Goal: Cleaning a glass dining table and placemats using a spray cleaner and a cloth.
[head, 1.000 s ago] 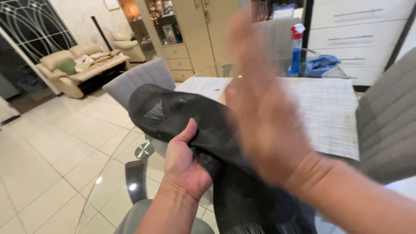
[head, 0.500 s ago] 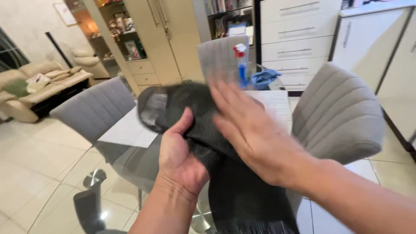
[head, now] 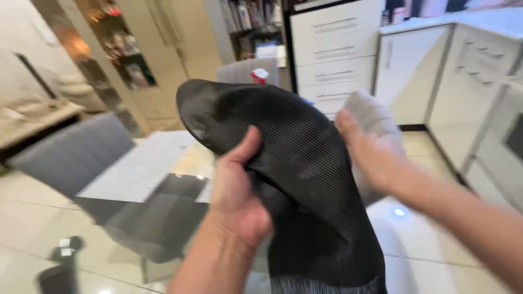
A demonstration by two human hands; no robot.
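A glass bench point(head: 163, 190) carries a pale woven mat point(head: 136, 166), and grey chairs stand round it: one at the left point(head: 71, 155), one at the far end point(head: 242, 71), one at the right point(head: 373, 117) partly hidden by the hands. The floor point(head: 22, 196) is of pale glossy tiles. White drawers point(head: 332, 51) and cabinets point(head: 474, 71) fill the right side, and shelves point(head: 109, 43) with small items stand at the back left. The red cap of a spray bottle point(head: 260, 74) peeks above the black mesh mat point(head: 289, 158), which is held in the air above the bench's near edge, curled over at the top with its lower end hanging out of view at the bottom. The left hand point(head: 237, 198) is closed on the mesh mat's left edge, thumb on top. The right hand point(head: 370, 152) is blurred just beside the mesh mat's right edge; whether it grips or only touches cannot be told. Compared with half a second ago, the right hand has gone from lying flat on the mesh to its right side, the mesh mat stands higher and more arched, and the view has swung to the right. Open floor lies to the right between the bench and the cabinets.
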